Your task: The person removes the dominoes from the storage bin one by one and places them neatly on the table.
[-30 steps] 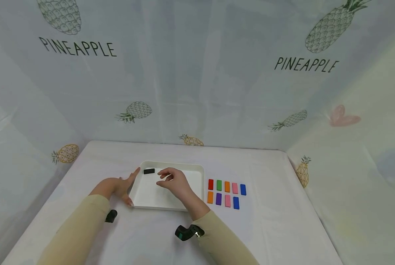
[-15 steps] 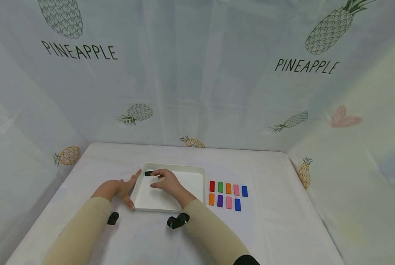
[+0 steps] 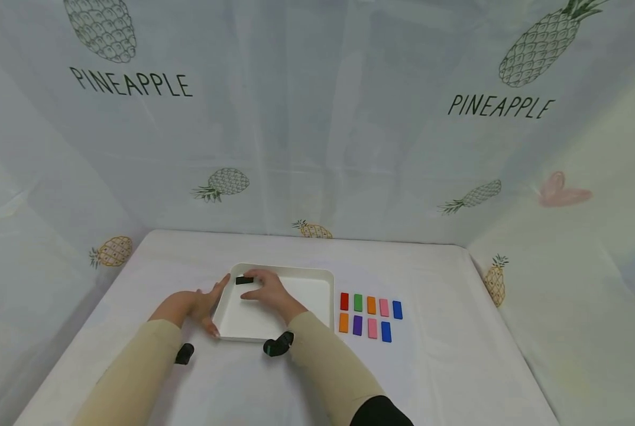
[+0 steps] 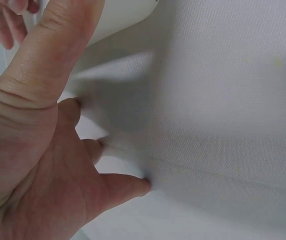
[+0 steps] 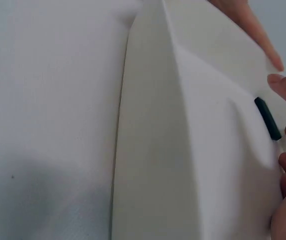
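A white shallow tray [image 3: 307, 296] lies on the table. Inside its far left corner is a small black rectangular block [image 3: 244, 280], also visible as a dark block [image 5: 268, 119] in the right wrist view. My left hand [image 3: 206, 306] spans the tray's left side, its thumb by the near corner and a finger by the far one. Spread fingers of the left hand [image 4: 48, 165] show in the left wrist view. My right hand [image 3: 268, 290] is over the tray with its fingertips at the block and its thumb apart from them. Whether they touch the block is unclear.
Right of the tray, several small coloured blocks lie in two rows, among them a red block [image 3: 344, 301], a green block [image 3: 358, 303], a purple block [image 3: 357, 325] and a blue block [image 3: 386, 332]. A pineapple-printed cloth [image 3: 317, 118] hangs behind the table.
My right hand has moved left across the tray to the black block. The left hand stays at the tray's left side. The whole head view has shifted slightly.
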### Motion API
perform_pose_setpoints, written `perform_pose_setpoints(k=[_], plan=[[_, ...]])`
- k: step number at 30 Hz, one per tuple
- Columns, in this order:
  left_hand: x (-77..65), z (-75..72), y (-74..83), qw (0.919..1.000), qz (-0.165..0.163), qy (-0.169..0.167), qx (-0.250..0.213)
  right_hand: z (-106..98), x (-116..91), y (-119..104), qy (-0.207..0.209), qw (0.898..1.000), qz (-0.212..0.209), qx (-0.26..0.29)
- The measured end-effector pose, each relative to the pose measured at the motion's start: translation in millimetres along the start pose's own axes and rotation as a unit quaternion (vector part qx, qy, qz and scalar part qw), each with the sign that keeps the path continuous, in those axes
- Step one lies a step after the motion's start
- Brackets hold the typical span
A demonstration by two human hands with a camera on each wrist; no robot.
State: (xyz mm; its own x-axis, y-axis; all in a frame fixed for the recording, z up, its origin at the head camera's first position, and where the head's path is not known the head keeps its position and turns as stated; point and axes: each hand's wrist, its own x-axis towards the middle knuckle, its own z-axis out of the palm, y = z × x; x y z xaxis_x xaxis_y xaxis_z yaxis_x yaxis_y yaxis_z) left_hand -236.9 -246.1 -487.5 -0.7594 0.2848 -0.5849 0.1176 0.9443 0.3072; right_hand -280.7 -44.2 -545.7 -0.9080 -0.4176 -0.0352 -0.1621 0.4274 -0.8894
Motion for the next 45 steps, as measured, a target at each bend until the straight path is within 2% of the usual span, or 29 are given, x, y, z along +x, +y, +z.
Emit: perform_pose_setpoints(k=[4, 11, 21, 28, 36, 41, 45], plan=[[-1.4, -0.2, -0.5, 1.0, -0.002, 0.002, 0.002, 5.0, 5.0, 8.2, 0.002, 1.0, 0.009, -0.025], [-3.0, -1.9, 0.2, 1.0, 0.003, 0.001, 0.0, 7.7, 4.4, 12.4, 0.006, 0.995, 0.008, -0.101], [-4.7, -2.6, 4.8, 1.0, 0.003, -0.003, 0.007, -0.8, -5.0, 10.7, -0.023, 0.994, -0.001, -0.111], [-5.0, -3.4, 5.1, 1.0, 0.0, -0.004, 0.005, -4.1, -9.3, 9.1, -0.056, 0.986, -0.016, -0.155], [-7.8, -7.4, 9.2, 0.9999, -0.012, -0.005, 0.01, -11.0, -18.7, 6.9, -0.086, 0.984, -0.023, -0.153], [-9.0, -7.2, 11.8, 0.9999, -0.01, -0.005, 0.009, -16.9, -25.5, 8.4, -0.106, 0.989, -0.013, -0.102], [-5.1, -4.2, 7.4, 0.9999, -0.007, -0.007, 0.006, -20.0, -28.8, 9.2, -0.116, 0.991, -0.019, -0.064]])
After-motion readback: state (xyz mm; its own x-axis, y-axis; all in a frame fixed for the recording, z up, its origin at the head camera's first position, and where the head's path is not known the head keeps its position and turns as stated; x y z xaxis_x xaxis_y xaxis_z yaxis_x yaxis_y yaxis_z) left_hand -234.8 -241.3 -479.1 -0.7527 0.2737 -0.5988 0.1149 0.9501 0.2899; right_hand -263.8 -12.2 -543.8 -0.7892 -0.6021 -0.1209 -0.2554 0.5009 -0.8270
